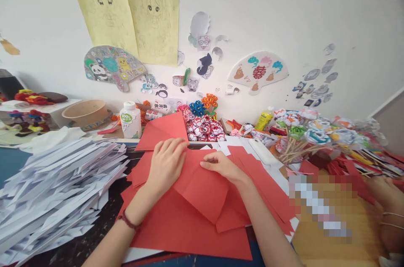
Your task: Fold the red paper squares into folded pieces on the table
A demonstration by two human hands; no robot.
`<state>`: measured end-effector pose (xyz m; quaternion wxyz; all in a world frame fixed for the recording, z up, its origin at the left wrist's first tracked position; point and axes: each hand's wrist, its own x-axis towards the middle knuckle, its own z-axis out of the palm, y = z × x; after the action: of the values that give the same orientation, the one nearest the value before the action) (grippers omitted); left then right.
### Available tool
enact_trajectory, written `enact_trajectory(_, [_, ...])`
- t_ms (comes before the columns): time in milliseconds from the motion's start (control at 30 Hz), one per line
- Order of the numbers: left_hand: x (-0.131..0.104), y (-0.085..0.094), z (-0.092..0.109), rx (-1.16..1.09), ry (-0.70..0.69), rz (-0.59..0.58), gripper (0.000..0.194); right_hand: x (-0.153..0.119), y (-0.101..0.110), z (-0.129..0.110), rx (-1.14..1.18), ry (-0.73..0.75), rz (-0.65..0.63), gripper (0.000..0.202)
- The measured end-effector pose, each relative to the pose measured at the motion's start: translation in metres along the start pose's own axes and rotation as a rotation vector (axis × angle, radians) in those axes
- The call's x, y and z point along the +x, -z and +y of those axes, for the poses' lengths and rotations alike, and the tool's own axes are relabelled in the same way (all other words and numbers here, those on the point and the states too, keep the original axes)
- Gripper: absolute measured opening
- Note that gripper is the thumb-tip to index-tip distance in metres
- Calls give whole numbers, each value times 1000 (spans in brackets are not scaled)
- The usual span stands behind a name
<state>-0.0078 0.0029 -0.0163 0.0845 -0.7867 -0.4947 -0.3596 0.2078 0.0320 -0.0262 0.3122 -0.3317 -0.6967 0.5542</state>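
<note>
A creased sheet of red paper (206, 193) is between my two hands, above a pile of larger red sheets (189, 237). My left hand (167, 159) curls over the sheet's upper left side, fingers bent and thumb hidden. On the upper right side, my right hand (222, 166) has thumb and fingers closed on the paper. Just beyond my left hand stands a folded red piece (164, 130). More red sheets (259, 183) lie fanned out right of my right hand.
Folded white paper strips (59, 191) are heaped at left. A white bottle (130, 120) stands behind, beside red-and-white paper flowers (206, 129). Paper flowers on sticks (303, 134) lie at right. Another person's hand (386, 193) is at the right edge, near a brown board (344, 246).
</note>
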Motion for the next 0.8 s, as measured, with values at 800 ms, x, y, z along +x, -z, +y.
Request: enact_trajectory(800, [-3,-4,10,-597,132,-353,15,-2,-2,-4,-196,80,-52,27])
